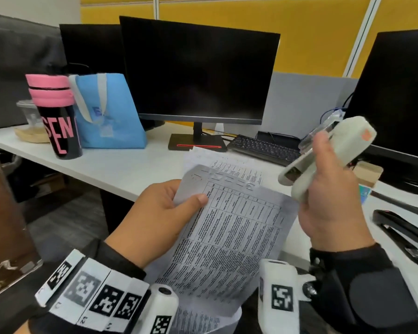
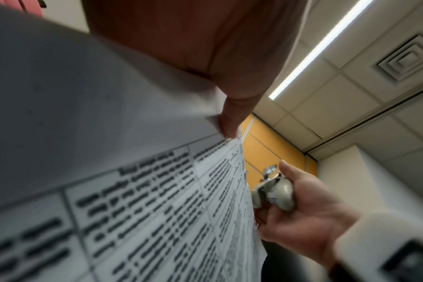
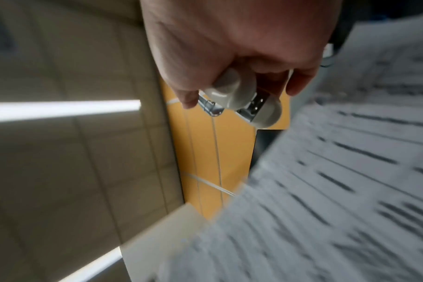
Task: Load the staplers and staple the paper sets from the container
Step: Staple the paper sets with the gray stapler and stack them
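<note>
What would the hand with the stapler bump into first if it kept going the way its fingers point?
Probably the black computer monitor at the desk's right. The right hand grips the pale grey stapler, pointing up and away toward it; depth is hard to judge.

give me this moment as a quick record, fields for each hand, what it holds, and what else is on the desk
left hand: grips the printed paper set by its edge, off the desk
right hand: holds the cream plastic stapler, raised beside the paper, not on it
white desk: black stapler at right, dark monitor, black keyboard, pink-and-black tumbler, blue bag
</note>
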The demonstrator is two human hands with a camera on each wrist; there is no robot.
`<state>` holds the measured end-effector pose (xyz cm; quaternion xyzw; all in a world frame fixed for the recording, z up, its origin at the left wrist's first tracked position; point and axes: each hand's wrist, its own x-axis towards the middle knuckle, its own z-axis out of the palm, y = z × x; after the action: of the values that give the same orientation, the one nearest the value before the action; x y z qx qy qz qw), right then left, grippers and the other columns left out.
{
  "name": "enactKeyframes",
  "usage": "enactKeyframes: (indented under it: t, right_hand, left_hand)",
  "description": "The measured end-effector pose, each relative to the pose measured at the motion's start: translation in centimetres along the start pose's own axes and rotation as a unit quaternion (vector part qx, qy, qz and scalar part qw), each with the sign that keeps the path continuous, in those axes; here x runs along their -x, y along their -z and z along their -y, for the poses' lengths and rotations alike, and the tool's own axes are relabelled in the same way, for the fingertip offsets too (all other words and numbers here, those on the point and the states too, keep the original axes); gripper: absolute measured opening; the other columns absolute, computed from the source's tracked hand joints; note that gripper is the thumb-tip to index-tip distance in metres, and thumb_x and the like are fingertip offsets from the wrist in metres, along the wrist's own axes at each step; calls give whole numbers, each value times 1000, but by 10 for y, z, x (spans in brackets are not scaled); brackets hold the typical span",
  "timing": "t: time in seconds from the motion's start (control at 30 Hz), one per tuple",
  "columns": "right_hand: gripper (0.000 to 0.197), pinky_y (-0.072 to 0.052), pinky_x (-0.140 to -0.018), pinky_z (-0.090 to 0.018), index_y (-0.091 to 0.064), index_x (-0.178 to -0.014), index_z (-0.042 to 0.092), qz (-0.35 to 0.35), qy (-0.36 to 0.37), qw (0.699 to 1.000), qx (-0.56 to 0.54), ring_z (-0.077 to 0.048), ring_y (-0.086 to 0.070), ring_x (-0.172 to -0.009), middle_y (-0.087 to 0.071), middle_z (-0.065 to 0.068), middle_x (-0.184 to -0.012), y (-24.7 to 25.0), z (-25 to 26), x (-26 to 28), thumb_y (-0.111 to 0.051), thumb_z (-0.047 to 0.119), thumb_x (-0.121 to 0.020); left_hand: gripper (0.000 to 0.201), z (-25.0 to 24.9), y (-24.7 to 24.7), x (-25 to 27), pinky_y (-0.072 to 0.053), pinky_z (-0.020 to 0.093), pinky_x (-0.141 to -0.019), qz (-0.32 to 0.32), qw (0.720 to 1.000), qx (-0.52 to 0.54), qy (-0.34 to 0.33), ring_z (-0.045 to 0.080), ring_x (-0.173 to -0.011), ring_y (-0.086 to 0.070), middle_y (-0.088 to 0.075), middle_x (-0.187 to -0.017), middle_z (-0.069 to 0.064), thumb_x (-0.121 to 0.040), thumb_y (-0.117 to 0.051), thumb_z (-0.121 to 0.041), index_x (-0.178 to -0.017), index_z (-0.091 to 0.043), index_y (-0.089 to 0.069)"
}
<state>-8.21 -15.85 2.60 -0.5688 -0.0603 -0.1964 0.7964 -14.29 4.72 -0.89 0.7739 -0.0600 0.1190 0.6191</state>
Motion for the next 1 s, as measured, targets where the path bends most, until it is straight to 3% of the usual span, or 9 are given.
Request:
enactKeyframes:
  t: [0.07,0.23,0.43,0.53,0.7,0.8,0.87,0.93,1.0]
  right_hand:
    - [55,-51,-82,-44,-63,-100,25,-8,11,998,65,-15,-57,-84,-57,10,-82,-5,-7,3,-62,70,-69]
    - [72,-55,-85,-54,-64,-95,24,3,10,993,114,-27,-66,-92,-68,-5,-91,-9,-13,7,-54,83,-56]
    - [72,-55,-80,-60,-66,-92,23,18,33,992,124,-27,-67,-89,-67,-2,-85,-12,-10,9,-53,84,-56]
    - [69,-56,-80,-57,-64,-90,25,9,50,990,131,-28,-68,-89,-66,-2,-85,-12,-11,8,-52,83,-56]
    - [50,-55,-65,-37,-63,-80,25,9,111,985,131,-24,-67,-78,-60,9,-69,-9,-11,8,-56,73,-65]
    - [42,-50,-59,-29,-63,-76,26,18,132,981,141,-18,-65,-68,-59,12,-62,-6,-14,8,-60,68,-70]
    - [42,-50,-60,-29,-63,-74,28,28,118,982,146,-16,-65,-69,-60,11,-64,-6,-12,9,-60,69,-68]
    - [41,-51,-61,-30,-66,-74,28,53,107,982,145,-14,-65,-68,-65,9,-66,-4,-12,8,-61,68,-69]
    - [40,-52,-59,-29,-66,-79,24,45,89,990,97,-15,-66,-68,-67,4,-69,-2,-4,10,-63,63,-72]
  left_hand:
    - [15,-2,-4,2,-58,26,-76,12,1000,7,2,12,-85,-74,-77,-90,-4,-93,-59,-16,-96,-20,-74]
    - [16,-5,-6,6,-54,14,-65,26,999,21,-5,9,-81,-73,-77,-88,-6,-93,-59,-15,-95,-21,-73]
    - [16,-5,-6,7,-59,25,-77,30,999,29,-10,14,-85,-74,-77,-91,-2,-93,-59,-16,-96,-18,-74]
    - [16,-6,-7,7,-58,23,-77,27,999,27,-15,13,-86,-74,-77,-91,-2,-93,-59,-15,-97,-17,-74]
    - [15,-9,-9,7,-59,26,-77,36,998,53,-2,18,-86,-74,-77,-91,3,-91,-61,-13,-99,-12,-73]
    - [17,-8,-9,8,-59,24,-75,94,995,34,27,14,-85,-74,-77,-92,-2,-86,-68,-12,-101,-19,-72]
    - [21,-5,-8,9,-58,30,-82,115,993,-4,18,15,-88,-73,-77,-93,-2,-88,-67,-8,-101,-23,-73]
    - [26,-3,-8,7,-56,40,-89,97,995,-32,-10,23,-90,-72,-77,-93,4,-87,-65,1,-95,-20,-78]
    - [28,-1,-6,5,-59,42,-84,69,997,26,-3,29,-90,-72,-77,-94,6,-70,-74,13,-78,-13,-80]
